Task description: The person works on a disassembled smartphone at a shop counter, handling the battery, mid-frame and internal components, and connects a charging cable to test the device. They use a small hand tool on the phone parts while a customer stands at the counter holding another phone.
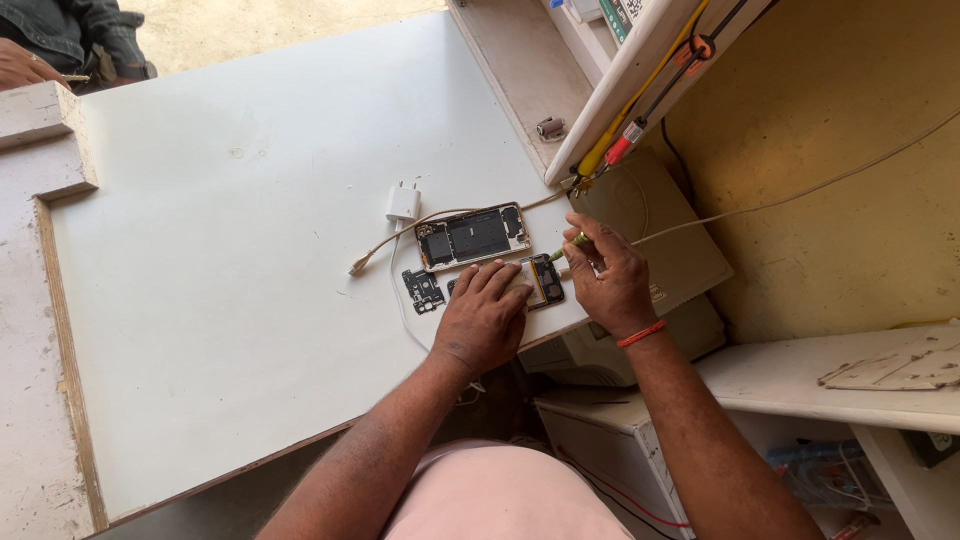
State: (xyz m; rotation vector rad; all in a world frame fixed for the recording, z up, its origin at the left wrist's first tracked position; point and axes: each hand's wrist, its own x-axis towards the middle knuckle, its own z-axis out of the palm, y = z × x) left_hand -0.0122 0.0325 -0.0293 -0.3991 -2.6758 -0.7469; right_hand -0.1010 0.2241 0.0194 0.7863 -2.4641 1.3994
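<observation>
From the head view, the left hand [484,318] lies flat with fingers spread and pressed down on an opened phone [540,282] near the front edge of the white counter [220,260], covering most of it so that only its right end with dark circuitry shows. The right hand [610,280] is curled closed around a thin green-tipped screwdriver [572,243], its tip pointing down toward that exposed end (whether it touches the phone cannot be told). Just behind lies a second opened phone [472,236], its dark insides facing up, and a small black circuit part [422,290] rests just left of the left hand. A white charger plug [403,201] sits farther back, its pale cable [385,245] looping past the phones. Another person's hand [22,66] shows at the top left corner.
</observation>
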